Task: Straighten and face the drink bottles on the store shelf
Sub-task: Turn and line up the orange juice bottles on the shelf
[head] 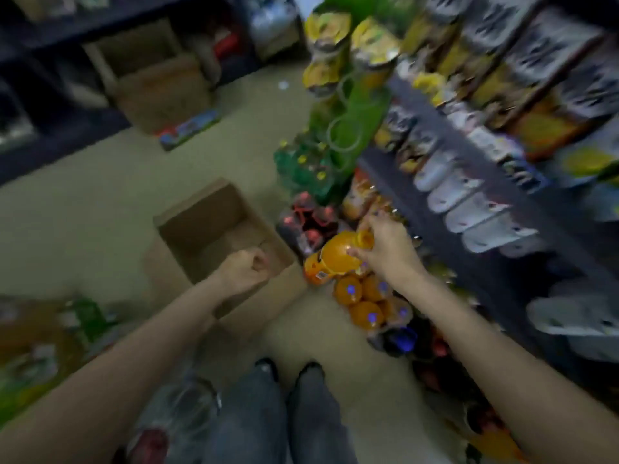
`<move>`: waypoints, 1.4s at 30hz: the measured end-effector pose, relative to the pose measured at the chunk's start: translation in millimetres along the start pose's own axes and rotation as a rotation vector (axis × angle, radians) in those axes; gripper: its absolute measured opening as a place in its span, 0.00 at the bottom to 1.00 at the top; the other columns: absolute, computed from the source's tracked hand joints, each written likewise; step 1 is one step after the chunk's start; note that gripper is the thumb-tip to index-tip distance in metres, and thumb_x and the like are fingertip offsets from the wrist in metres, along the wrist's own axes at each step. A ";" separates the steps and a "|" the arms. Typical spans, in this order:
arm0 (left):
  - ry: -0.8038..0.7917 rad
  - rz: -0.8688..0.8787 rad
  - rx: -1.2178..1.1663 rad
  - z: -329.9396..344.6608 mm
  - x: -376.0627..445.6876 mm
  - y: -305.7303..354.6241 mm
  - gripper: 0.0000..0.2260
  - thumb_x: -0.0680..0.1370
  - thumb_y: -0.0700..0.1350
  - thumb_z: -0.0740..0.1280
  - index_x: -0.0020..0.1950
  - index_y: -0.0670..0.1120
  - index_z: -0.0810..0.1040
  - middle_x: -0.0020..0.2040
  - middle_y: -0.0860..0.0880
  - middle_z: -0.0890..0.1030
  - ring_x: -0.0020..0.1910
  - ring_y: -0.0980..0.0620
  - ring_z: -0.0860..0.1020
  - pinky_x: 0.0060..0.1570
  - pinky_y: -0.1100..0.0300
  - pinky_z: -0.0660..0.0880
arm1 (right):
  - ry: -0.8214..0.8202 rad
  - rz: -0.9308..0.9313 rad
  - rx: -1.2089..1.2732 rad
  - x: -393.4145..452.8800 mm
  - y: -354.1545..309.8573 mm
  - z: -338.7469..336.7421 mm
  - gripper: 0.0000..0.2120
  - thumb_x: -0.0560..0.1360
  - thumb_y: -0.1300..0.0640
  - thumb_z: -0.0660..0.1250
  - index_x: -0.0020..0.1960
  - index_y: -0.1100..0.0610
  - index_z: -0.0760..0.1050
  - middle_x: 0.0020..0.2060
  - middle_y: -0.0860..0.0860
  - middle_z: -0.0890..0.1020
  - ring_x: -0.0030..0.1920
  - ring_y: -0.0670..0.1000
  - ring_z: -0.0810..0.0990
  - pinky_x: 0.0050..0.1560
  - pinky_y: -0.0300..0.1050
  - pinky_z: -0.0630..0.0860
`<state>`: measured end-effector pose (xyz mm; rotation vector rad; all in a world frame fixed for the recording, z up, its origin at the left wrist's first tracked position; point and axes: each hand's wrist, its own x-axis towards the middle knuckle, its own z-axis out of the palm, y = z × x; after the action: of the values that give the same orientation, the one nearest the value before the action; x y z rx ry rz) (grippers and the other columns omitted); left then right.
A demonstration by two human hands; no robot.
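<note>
Right hand (385, 246): grips the orange bottle (331, 259) at its neck, tilting it, likely to turn its label outward
Bottle: just beyond the orange row (361, 303)
Left hand (248, 267): fisted, empty, idle beside that row

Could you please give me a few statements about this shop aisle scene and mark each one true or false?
1. The right hand grips an orange bottle near its cap. True.
2. The left hand holds a green bottle. False: its fingers are curled and it holds nothing.
3. An open cardboard box sits on the floor in front of the person. True.
4. The gripped bottle stands upright. False: it is tilted, its cap pointing towards the shelves.
5. More orange bottles stand near the gripped one, closer to the person. True.
</note>
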<state>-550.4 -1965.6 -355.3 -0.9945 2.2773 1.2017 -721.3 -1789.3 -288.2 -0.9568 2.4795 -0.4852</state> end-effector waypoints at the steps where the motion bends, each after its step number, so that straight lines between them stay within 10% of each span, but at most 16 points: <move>1: 0.014 -0.060 -0.015 5.4 2.6 -26.9 0.10 0.76 0.37 0.66 0.57 0.36 0.76 0.54 0.41 0.79 0.54 0.45 0.77 0.56 0.57 0.71 | -0.038 -0.006 0.022 12.2 0.2 36.6 0.17 0.69 0.56 0.75 0.51 0.63 0.75 0.50 0.60 0.78 0.52 0.59 0.76 0.49 0.48 0.66; 15: 0.145 -0.307 -0.270 91.8 140.6 -245.1 0.05 0.77 0.40 0.64 0.47 0.50 0.73 0.45 0.52 0.75 0.47 0.54 0.74 0.47 0.65 0.72 | -0.211 -0.124 -0.232 182.4 14.2 371.1 0.19 0.73 0.60 0.71 0.60 0.63 0.71 0.59 0.61 0.73 0.59 0.61 0.74 0.56 0.50 0.71; 27: 0.116 -0.279 -0.108 118.1 249.2 -309.0 0.09 0.79 0.41 0.61 0.59 0.45 0.73 0.51 0.49 0.74 0.50 0.53 0.73 0.50 0.63 0.71 | -0.822 -0.317 -0.851 276.2 68.8 516.4 0.16 0.77 0.60 0.63 0.64 0.64 0.71 0.62 0.61 0.74 0.62 0.61 0.74 0.60 0.51 0.71; 35: 0.094 -0.248 -0.095 112.6 241.9 -269.3 0.09 0.79 0.39 0.60 0.58 0.44 0.74 0.51 0.48 0.75 0.50 0.52 0.74 0.50 0.62 0.71 | -0.679 -0.372 -0.698 276.9 64.6 470.7 0.14 0.77 0.67 0.60 0.62 0.63 0.72 0.59 0.61 0.75 0.58 0.62 0.76 0.57 0.51 0.73; 42: 0.151 -0.088 -0.023 18.6 175.5 -108.0 0.10 0.77 0.37 0.59 0.56 0.42 0.76 0.57 0.42 0.79 0.59 0.45 0.75 0.55 0.61 0.69 | -0.443 -0.380 -0.464 220.2 25.7 231.0 0.21 0.74 0.63 0.65 0.65 0.63 0.67 0.55 0.64 0.76 0.55 0.65 0.77 0.52 0.55 0.75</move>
<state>-589.8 -2063.8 -533.1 -1.2187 2.3104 1.1548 -763.7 -1962.1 -554.4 -1.5383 2.0377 0.1978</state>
